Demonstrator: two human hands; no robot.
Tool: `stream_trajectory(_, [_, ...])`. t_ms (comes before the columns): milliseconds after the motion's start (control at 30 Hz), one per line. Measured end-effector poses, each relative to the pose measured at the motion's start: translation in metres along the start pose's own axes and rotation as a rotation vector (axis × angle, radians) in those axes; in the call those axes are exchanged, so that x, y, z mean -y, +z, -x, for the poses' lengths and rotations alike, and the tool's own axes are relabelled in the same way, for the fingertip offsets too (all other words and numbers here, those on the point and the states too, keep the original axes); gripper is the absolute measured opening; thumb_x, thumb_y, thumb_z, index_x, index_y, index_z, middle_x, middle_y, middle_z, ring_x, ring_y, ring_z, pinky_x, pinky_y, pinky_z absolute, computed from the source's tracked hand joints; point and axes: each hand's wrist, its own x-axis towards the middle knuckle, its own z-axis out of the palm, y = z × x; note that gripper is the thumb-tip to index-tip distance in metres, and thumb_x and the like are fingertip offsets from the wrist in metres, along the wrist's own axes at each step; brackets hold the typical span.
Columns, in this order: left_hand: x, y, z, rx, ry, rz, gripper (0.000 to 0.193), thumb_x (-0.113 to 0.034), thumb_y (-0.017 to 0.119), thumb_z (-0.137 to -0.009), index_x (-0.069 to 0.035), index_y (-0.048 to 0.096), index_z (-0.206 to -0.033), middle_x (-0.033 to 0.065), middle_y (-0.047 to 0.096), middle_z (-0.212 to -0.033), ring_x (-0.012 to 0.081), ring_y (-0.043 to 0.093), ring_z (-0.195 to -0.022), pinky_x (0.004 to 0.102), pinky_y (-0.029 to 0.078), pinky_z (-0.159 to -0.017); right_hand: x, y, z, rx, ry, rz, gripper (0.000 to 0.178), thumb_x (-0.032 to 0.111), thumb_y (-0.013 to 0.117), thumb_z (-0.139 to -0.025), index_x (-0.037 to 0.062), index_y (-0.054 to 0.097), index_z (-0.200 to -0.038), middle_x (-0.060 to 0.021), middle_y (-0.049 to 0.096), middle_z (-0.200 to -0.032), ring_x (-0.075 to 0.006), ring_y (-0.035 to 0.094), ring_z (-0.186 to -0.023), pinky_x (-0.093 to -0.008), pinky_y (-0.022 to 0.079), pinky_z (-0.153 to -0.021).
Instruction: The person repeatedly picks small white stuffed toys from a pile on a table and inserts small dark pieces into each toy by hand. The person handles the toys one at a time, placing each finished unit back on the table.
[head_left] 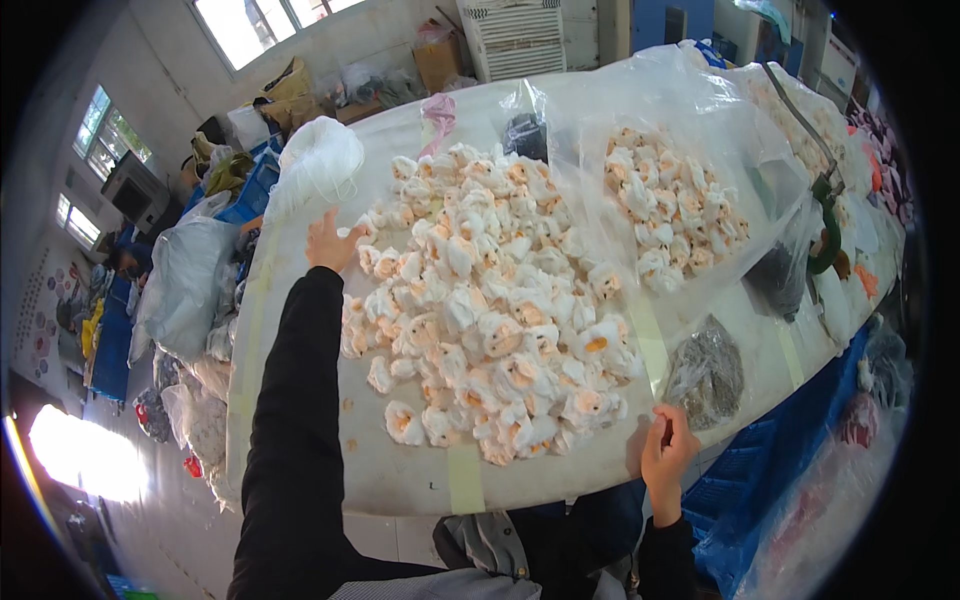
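Observation:
A large heap of small white fluffy plush pieces (pixel 490 290) with peach-orange patches covers the middle of the pale table (pixel 375 460). At the heap's far left edge, my left hand (pixel 333 243) reaches out with its fingers apart and nothing visible in it. Just beyond its fingertips lies a white bundle of thread or thin plastic (pixel 318 160). My right hand (pixel 667 455) is at the near right edge of the table, its fingers curled together; whatever they may hold is hidden. Close beyond it sits a clear bag of dark grey small bits (pixel 706 372).
A big clear plastic bag (pixel 680 200) with more plush pieces lies at the right. Behind it are a dark bag (pixel 780 278) and a green-handled metal tool (pixel 826 235). Blue crates (pixel 760 450) stand below the right edge; stuffed bags (pixel 185 285) crowd the left.

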Motion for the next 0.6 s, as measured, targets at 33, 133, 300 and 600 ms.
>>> stream_trajectory(33, [0.004,0.013,-0.007,0.061,-0.091,-0.040,0.095,-0.073,0.067,-0.088,-0.019,0.039,-0.161,0.0259,0.049,-0.151,0.0427,0.047,-0.142,0.0581,0.038,-0.114,-0.003,-0.002,0.001,0.015,0.010,0.013,0.009,0.006,0.062,-0.099,0.0041,0.070,-0.102,-0.0073,0.058,-0.067,-0.0150,0.049,-0.049,-0.0314,0.035,-0.050])
stream_trajectory(133, [-0.017,0.040,-0.009,0.151,-0.116,0.175,0.103,-0.078,0.065,-0.087,-0.020,0.032,-0.166,0.0266,0.047,-0.154,0.0441,0.046,-0.143,0.0577,0.037,-0.115,-0.002,-0.005,-0.002,-0.012,0.017,0.041,0.008,0.005,0.062,-0.097,0.0038,0.069,-0.101,-0.0088,0.059,-0.067,-0.0181,0.051,-0.048,-0.0330,0.037,-0.049])
stream_trajectory(300, [0.005,0.070,-0.036,0.179,0.043,0.165,0.100,-0.076,0.064,-0.089,-0.021,0.033,-0.166,0.0264,0.045,-0.155,0.0472,0.046,-0.143,0.0603,0.038,-0.116,0.002,0.002,0.002,0.042,0.068,0.000,0.007,0.005,0.062,-0.096,0.0032,0.069,-0.099,-0.0084,0.057,-0.065,-0.0174,0.051,-0.048,-0.0322,0.036,-0.049])
stream_trajectory(600, [-0.063,0.087,-0.025,0.272,0.271,0.001,0.067,-0.054,0.067,-0.095,-0.014,0.059,-0.148,0.0196,0.055,-0.146,0.0418,0.051,-0.136,0.0589,0.045,-0.106,0.003,-0.003,0.001,-0.045,0.099,0.028,0.007,0.005,0.063,-0.095,0.0025,0.070,-0.098,-0.0052,0.056,-0.061,-0.0140,0.050,-0.047,-0.0310,0.036,-0.049])
